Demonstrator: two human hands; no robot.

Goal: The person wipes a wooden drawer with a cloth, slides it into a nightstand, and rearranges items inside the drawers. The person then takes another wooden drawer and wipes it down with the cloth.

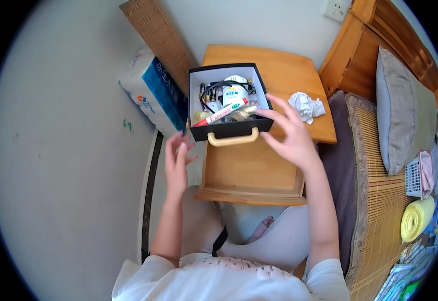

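Black box: sits lidless on the left side of the nightstand top, boxy with flat dark walls [231, 129] and a smooth pale lining, handle side facing the person
Left hand [177, 163]: loosely open, fingers curled a bit, nothing in it, right by the near left corner; can't tell if it's touching
Right hand [295, 138]: wide open, fingers spread around the near right corner, not gripping; contact's hard to call here too
Handle [233, 140]: chunky cream-coloured bar, rounded bends
Marker [223, 111]: fat white-and-red tube, lying diagonally over the other bits
Rest of the pile: skinny black cable [210, 90] looped round a smooth white piece [235, 93]
Nightstand [289, 70]: honey-coloured wood, curved back edge, drawer [251, 163] pulled out
Crumpled paper [306, 107]: wrinkly white wad, right of the box
Mat [379, 200]: slatted, bamboo-looking, fabric border
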